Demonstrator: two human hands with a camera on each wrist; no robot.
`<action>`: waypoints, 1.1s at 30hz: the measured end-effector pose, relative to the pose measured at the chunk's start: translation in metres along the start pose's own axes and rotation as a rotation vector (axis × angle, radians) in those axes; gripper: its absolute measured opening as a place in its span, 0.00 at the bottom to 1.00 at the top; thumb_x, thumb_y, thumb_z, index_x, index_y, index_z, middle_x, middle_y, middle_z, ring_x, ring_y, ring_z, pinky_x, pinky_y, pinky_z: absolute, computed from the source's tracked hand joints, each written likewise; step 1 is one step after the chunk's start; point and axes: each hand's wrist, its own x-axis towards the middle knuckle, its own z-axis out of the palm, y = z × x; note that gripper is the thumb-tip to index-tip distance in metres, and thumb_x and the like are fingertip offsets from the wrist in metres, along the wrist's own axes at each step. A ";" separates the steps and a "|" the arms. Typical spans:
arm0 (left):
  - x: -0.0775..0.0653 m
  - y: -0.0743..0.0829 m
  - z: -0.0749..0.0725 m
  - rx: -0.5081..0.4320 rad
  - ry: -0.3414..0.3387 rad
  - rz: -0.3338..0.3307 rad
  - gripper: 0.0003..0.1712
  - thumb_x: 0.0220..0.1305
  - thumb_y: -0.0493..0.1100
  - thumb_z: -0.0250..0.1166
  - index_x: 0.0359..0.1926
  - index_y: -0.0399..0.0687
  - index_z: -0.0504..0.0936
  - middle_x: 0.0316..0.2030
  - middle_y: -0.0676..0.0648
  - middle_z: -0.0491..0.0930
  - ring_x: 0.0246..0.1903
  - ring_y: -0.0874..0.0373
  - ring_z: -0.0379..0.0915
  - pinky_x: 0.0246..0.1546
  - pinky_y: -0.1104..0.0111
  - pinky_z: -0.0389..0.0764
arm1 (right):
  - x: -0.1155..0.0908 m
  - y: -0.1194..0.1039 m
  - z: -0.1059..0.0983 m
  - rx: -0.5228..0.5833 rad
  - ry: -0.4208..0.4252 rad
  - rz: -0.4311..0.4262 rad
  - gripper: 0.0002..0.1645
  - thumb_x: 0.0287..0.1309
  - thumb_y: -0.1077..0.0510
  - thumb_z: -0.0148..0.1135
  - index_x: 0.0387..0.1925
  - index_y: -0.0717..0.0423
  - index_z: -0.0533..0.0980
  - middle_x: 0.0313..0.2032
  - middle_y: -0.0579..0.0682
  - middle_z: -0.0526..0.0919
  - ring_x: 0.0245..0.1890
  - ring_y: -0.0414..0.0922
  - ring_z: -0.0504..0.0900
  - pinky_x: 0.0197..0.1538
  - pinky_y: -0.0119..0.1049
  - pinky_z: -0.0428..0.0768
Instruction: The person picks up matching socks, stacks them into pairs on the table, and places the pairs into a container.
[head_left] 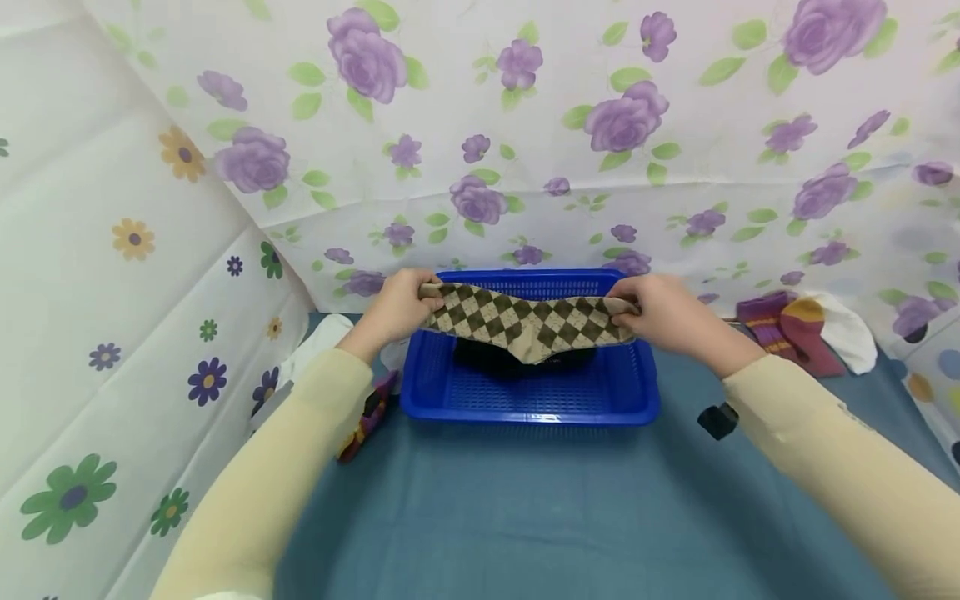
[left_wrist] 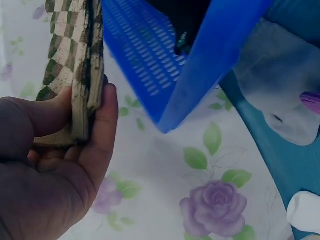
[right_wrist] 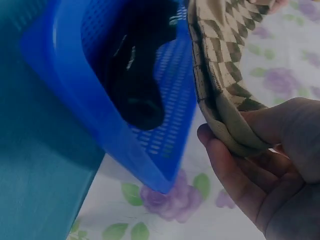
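A beige and brown argyle sock (head_left: 558, 323) is stretched sideways over a blue basket (head_left: 525, 417), its heel sagging in the middle. My left hand (head_left: 396, 307) pinches one end between thumb and fingers. At the other end, my right hand (head_left: 663, 312) grips the sock the same way. Edge-on in the left wrist view, the argyle fabric (left_wrist: 80, 65) shows layers lying together. Inside the basket lies a black sock (right_wrist: 137, 85), partly covered by the argyle one in the head view.
Purple-orange and red-yellow socks (head_left: 806, 329) lie at the right beside a white sock (head_left: 851, 333). A striped sock (head_left: 367, 425) and white socks (head_left: 318, 342) are left of the basket. A small black item (head_left: 718, 421) sits by my right forearm. Flowered sheeting (head_left: 480, 125) rises behind.
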 end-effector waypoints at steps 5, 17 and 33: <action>0.023 0.000 0.011 0.108 -0.052 -0.063 0.21 0.66 0.40 0.58 0.59 0.42 0.71 0.54 0.41 0.77 0.48 0.49 0.77 0.39 0.63 0.80 | 0.022 0.005 0.006 -0.086 -0.054 0.007 0.08 0.55 0.63 0.61 0.39 0.56 0.80 0.31 0.50 0.82 0.25 0.43 0.76 0.31 0.37 0.75; 0.053 0.013 0.034 0.385 -0.202 -0.106 0.12 0.62 0.27 0.47 0.39 0.40 0.76 0.22 0.49 0.64 0.14 0.60 0.54 0.16 0.69 0.63 | 0.050 0.012 0.027 -0.207 -0.127 0.018 0.10 0.51 0.64 0.64 0.38 0.61 0.80 0.32 0.54 0.83 0.29 0.46 0.79 0.32 0.38 0.78; 0.060 0.004 0.049 0.521 -0.229 -0.015 0.06 0.61 0.32 0.57 0.38 0.44 0.77 0.32 0.45 0.77 0.29 0.54 0.74 0.27 0.65 0.76 | 0.062 0.009 0.039 -0.300 -0.168 0.052 0.12 0.50 0.66 0.59 0.39 0.60 0.78 0.37 0.56 0.82 0.37 0.50 0.80 0.35 0.42 0.79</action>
